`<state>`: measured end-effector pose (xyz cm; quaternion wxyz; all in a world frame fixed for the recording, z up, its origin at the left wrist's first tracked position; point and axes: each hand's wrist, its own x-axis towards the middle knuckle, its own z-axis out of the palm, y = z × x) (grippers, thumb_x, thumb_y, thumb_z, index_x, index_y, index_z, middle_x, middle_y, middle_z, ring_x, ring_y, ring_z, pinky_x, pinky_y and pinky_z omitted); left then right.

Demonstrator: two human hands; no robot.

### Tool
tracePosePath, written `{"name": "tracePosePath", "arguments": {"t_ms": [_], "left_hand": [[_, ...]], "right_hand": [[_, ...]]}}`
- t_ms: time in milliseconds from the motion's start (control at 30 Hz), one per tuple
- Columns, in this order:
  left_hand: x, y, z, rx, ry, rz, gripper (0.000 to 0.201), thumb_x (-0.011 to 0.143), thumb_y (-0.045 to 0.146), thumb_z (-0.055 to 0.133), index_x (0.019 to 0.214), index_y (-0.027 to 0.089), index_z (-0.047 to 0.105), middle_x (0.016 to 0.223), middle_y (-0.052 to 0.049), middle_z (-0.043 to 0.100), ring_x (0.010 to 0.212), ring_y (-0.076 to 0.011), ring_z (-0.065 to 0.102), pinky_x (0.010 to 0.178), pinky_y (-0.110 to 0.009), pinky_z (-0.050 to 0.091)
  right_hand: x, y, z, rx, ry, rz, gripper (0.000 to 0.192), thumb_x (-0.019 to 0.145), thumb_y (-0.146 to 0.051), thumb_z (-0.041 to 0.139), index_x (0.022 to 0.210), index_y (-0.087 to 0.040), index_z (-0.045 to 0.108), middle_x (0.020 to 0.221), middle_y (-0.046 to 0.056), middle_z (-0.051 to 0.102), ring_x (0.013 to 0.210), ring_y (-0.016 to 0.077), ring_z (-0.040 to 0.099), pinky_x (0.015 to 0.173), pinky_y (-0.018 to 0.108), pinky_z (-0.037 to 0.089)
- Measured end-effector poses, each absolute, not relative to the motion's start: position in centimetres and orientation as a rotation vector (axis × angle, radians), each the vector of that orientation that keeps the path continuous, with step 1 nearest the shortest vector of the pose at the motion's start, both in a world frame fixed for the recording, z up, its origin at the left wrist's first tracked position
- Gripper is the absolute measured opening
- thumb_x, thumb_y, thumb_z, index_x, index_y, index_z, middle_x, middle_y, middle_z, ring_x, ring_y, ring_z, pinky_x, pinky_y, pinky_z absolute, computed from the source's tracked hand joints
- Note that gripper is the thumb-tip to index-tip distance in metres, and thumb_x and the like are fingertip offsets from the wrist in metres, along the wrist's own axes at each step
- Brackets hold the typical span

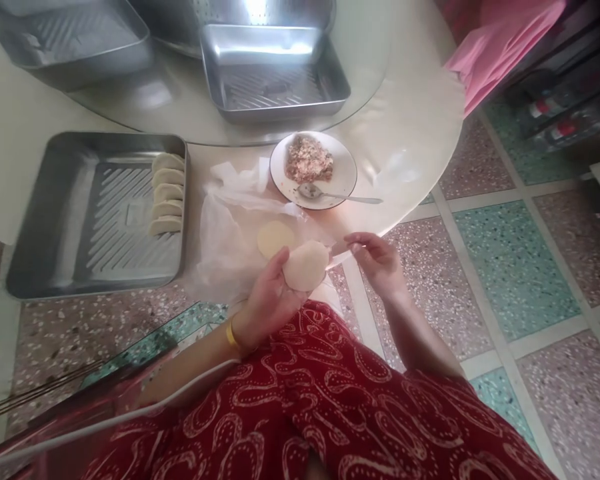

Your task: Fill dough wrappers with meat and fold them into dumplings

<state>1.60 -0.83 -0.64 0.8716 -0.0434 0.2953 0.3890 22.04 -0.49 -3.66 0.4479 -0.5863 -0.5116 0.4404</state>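
My left hand (270,300) holds a round, pale dumpling wrapper (306,268) on its palm and fingers, with the thumb over the near left edge. Right of the wrapper, my right hand (379,265) is closed in a pinch. A thin, flat, blurred piece shows at its fingertips; I cannot make out what it is. A second, yellower wrapper (275,239) lies on a clear plastic bag (225,227) just beyond my left hand. Past that sits a white plate (347,167) of minced filling (307,159). A spoon (347,198) rests on its near rim.
At left, a metal tray (55,220) holds several folded dumplings (167,193) along its right wall. Two more metal trays, one at centre (280,107) and one at left (95,60), stand on the glass turntable (190,120). The table's curved edge (425,190) runs along the right.
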Motion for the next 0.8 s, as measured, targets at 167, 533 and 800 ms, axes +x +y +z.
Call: {"name": "tracePosePath", "arguments": {"t_ms": [167,533,800], "left_hand": [[1.6,0.4,0.3,0.017,0.636,0.902,0.053,0.098,0.044,0.040,0.137,0.010,0.052,0.118,-0.015,0.071,0.120,-0.0276,0.063,0.112,-0.044,0.043],[1.5,1.1,0.9,-0.009,0.689,1.039,0.054,0.100,0.046,0.035,0.129,0.008,0.058,0.116,-0.014,0.072,0.122,-0.0264,0.062,0.113,-0.041,0.043],[1.3,1.2,0.7,-0.012,0.666,1.055,0.053,0.101,0.045,0.035,0.127,0.006,0.059,0.113,-0.014,0.073,0.121,-0.0259,0.063,0.113,-0.040,0.043]], "right_hand": [[24.0,3.6,-3.3,-1.473,-0.986,1.116,0.049,0.075,-0.051,0.068,0.114,-0.022,0.060,0.078,0.001,0.059,0.060,0.0119,0.051,0.054,0.030,0.044],[21.6,7.9,-2.3,-1.379,-1.439,0.695,0.034,0.091,-0.054,0.051,0.099,-0.023,0.061,0.074,0.002,0.062,0.061,0.0138,0.058,0.057,0.033,0.048],[21.0,8.9,-0.9,-1.195,-1.871,0.091,0.019,0.100,-0.030,0.039,0.106,-0.025,0.056,0.096,0.007,0.070,0.089,0.0195,0.070,0.074,0.037,0.058]]}}
